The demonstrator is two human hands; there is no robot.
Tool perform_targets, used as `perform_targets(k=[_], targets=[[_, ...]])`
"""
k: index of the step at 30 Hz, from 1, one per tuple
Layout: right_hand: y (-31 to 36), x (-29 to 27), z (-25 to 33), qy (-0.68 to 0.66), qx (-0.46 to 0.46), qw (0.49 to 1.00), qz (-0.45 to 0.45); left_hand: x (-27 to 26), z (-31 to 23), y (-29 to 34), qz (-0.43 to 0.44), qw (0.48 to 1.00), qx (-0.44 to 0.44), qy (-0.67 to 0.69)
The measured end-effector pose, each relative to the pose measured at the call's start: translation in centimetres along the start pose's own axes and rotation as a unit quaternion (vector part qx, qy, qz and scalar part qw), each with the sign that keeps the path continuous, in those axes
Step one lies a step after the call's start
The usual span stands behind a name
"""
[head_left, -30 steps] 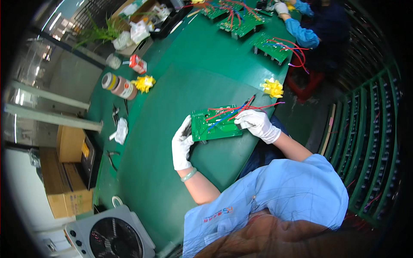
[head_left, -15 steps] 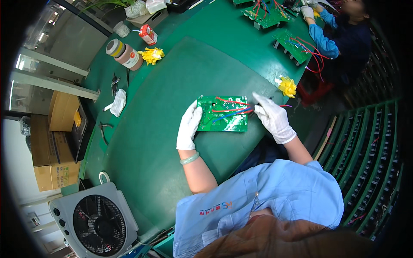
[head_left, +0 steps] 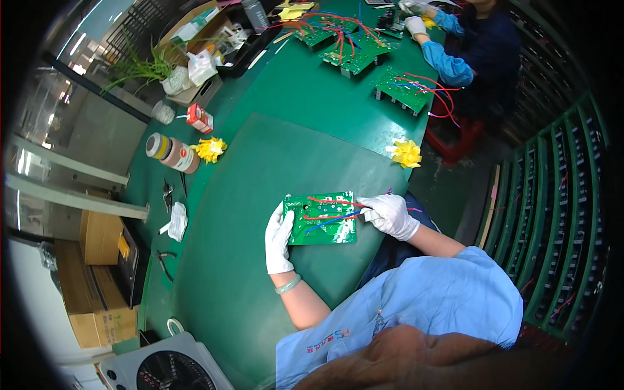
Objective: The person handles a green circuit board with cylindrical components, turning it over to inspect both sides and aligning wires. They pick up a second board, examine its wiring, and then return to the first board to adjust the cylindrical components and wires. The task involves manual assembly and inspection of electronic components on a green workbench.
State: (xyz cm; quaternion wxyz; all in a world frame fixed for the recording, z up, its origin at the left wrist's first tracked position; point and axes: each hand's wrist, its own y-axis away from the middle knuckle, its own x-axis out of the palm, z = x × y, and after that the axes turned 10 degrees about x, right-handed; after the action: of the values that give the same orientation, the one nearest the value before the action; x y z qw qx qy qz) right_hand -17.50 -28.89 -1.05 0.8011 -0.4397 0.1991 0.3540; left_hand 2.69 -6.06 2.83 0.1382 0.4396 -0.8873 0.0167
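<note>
A green circuit board [head_left: 328, 234] is held over the table mat in front of me. My left hand [head_left: 279, 242], in a white glove, grips the board's left edge, with the thumb over its top face. Red wires [head_left: 325, 218] and a blue wire [head_left: 325, 227] run from the board's face to the right. My right hand [head_left: 391, 217], also gloved, is closed around these wires just beyond the board's right edge. The wire ends stick out past that hand. Its fingertips partly hide the gathered wires.
Yellow bundles [head_left: 406, 154] lie at the table's right edge and beside a capped bottle [head_left: 172, 153]. More wired boards [head_left: 403, 91] stand farther back, near a co-worker's gloved hand [head_left: 416, 26]. Pliers [head_left: 165, 265] and a white cloth [head_left: 175, 222] are at left; a fan [head_left: 175, 367] stands lower left.
The view has tilted, so the scene sits lower in it. My right hand's raised fingers have come down around the wires. My left hand keeps its hold on the circuit board.
</note>
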Motion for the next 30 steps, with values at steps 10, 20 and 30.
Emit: perform_targets(k=[10, 20, 30], targets=[[-0.02, -0.05, 0.34, -0.016, 0.016, 1.0, -0.008, -0.57, 0.6, -0.01, -0.001, 1.0, 0.001, -0.008], [-0.12, -0.31, 0.29, -0.012, 0.008, 1.0, 0.0, -0.75, 1.0, -0.21, 0.005, 1.0, 0.007, 0.006], [-0.11, -0.13, 0.27, -0.005, 0.001, 1.0, -0.006, -0.61, 0.67, -0.08, 0.006, 1.0, 0.006, -0.004]])
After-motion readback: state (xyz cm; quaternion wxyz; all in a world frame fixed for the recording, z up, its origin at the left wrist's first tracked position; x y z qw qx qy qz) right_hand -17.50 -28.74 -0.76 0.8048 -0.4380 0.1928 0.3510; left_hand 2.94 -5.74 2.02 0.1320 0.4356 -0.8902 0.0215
